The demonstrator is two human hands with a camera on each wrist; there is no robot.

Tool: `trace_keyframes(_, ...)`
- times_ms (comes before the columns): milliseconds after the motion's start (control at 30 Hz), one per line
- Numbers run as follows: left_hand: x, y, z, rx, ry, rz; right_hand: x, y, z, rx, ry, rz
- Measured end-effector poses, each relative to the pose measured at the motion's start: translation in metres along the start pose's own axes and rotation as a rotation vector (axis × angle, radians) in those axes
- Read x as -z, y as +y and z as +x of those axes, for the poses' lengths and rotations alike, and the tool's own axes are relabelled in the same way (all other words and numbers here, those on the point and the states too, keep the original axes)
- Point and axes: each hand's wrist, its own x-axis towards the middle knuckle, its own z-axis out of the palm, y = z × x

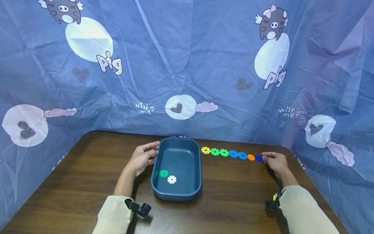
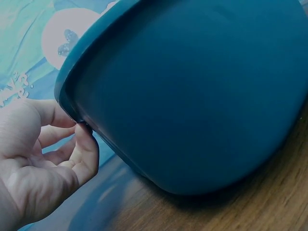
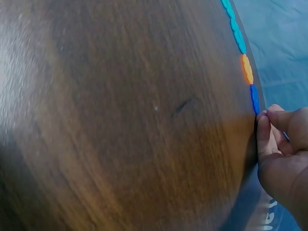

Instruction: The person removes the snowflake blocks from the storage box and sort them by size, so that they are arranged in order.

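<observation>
A deep blue plastic tray (image 1: 176, 191) stands on the table, holding a green notched disc (image 1: 164, 173) and a white notched disc (image 1: 171, 179). My left hand (image 1: 143, 158) grips its left rim by the far corner; the left wrist view shows thumb and fingers (image 2: 87, 144) at the tray's edge (image 2: 72, 82). To the right, my right hand (image 1: 276, 162) pinches a dark blue disc (image 1: 258, 158) at the end of a row. Leftward along the row come an orange disc (image 1: 251, 157), two blue discs (image 1: 238, 155), two green discs (image 1: 219, 152) and a yellow disc (image 1: 205, 150).
The brown wooden table (image 1: 233, 201) carries everything. Behind it hangs a blue cloth (image 1: 187, 65) printed with pigs and clouds, close to the far edge where the row lies. A black strap mount (image 1: 137, 208) sits on the left wrist, another mount (image 1: 273, 204) on the right.
</observation>
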Motion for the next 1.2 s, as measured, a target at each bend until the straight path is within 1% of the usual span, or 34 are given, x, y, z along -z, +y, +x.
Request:
trace_keyframes(133,0.0,-0.001,0.0,-0.006,-0.007,0.004,0.002,0.003,0.001,0.022,-0.024,0.098)
trace_keyframes(233,0.0,-0.001,0.0,-0.001,-0.005,0.008,0.003,0.0,0.0,0.03,-0.034,0.124)
trace_keyframes(300,-0.001,-0.001,0.0,0.003,-0.003,0.009,0.002,-0.004,0.0,0.047,-0.04,0.116)
trace_keyframes(400,-0.001,0.0,0.001,0.012,0.003,0.008,-0.002,-0.015,-0.002,0.083,-0.045,0.066)
trace_keyframes(567,-0.001,0.001,0.0,0.013,0.004,0.004,-0.015,-0.038,-0.005,0.173,-0.064,-0.017)
trace_keyframes(667,-0.001,0.001,0.0,0.012,0.005,0.001,-0.027,-0.054,-0.009,0.249,-0.097,-0.046)
trace_keyframes(733,-0.001,0.001,0.0,0.01,0.005,0.002,-0.036,-0.066,-0.013,0.304,-0.12,-0.085)
trace_keyframes(833,-0.001,0.0,0.0,0.008,0.004,0.003,-0.053,-0.082,-0.017,0.391,-0.156,-0.135)
trace_keyframes(933,-0.001,0.0,0.001,0.005,0.001,0.001,-0.071,-0.1,-0.025,0.452,-0.198,-0.155)
trace_keyframes(1100,-0.001,0.001,0.001,-0.007,-0.01,-0.006,-0.102,-0.131,-0.047,0.527,-0.309,-0.163)
trace_keyframes(1200,0.0,0.001,-0.001,-0.004,-0.005,-0.007,-0.119,-0.148,-0.063,0.567,-0.372,-0.18)
